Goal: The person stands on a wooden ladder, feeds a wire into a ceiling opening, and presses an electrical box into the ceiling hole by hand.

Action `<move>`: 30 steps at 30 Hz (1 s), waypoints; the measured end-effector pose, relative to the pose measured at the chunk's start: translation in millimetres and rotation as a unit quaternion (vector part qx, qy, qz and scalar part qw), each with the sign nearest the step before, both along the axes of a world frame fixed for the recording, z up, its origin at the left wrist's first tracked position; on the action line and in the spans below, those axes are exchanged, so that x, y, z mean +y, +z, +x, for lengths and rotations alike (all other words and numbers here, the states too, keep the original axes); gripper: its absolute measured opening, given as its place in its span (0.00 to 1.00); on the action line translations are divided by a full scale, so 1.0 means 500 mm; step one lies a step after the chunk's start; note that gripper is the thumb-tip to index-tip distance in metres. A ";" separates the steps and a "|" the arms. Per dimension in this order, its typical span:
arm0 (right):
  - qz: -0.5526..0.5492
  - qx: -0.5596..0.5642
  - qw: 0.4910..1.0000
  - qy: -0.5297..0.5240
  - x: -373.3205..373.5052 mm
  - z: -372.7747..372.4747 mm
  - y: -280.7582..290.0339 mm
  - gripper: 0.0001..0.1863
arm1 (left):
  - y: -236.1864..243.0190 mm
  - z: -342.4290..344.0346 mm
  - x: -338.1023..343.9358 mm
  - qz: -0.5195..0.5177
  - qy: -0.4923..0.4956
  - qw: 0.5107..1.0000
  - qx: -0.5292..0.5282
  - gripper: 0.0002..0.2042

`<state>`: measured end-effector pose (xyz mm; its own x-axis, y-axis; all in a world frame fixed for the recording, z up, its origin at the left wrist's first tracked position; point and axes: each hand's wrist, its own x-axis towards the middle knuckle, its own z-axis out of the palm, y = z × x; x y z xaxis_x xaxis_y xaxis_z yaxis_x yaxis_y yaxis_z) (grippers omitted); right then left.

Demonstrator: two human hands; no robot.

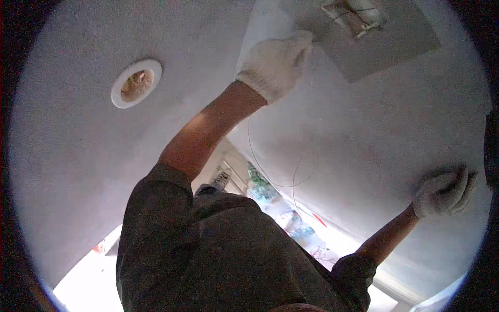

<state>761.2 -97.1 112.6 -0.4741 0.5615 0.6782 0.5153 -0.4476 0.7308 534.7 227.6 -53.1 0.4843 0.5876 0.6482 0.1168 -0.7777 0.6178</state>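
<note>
My left hand wears a white knitted glove and is raised to the pale surface. Its fingers are closed, and what they hold, if anything, is hidden. A thin dark wire emerges from behind my left forearm and hangs in a loose loop. Beyond the fingertips, a rectangular opening with wires and a small white fitting sits within a grey patch. Far to the right, my right hand, also gloved, is close to the same surface with loosely bent fingers and nothing visible in it.
A round white-rimmed hole with loose wires inside is at the left. Below lie a patterned shoe, green and clear plastic bags and a red strip. Bright light comes in along the lower edges.
</note>
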 end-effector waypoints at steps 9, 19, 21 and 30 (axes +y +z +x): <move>0.015 -0.008 1.000 0.010 0.012 0.002 0.000 0.14 | -0.035 0.015 0.034 0.013 0.005 0.999 0.049 0.10; 0.015 0.052 0.998 0.033 0.004 -0.007 -0.014 0.14 | -0.049 0.009 0.030 0.012 0.016 0.996 0.092 0.09; 0.012 0.042 0.998 0.050 0.031 -0.023 -0.018 0.14 | -0.085 0.025 0.046 0.018 0.021 0.999 0.021 0.09; -0.004 0.032 0.999 0.031 0.018 -0.018 -0.005 0.14 | -0.080 0.034 0.026 -0.001 -0.012 0.997 -0.082 0.08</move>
<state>752.5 -88.2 110.1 -0.4634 0.5379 0.7043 0.5874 -0.4087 0.6986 551.8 240.8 -92.9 0.3859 0.5781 0.7190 -0.0051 -0.7780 0.6282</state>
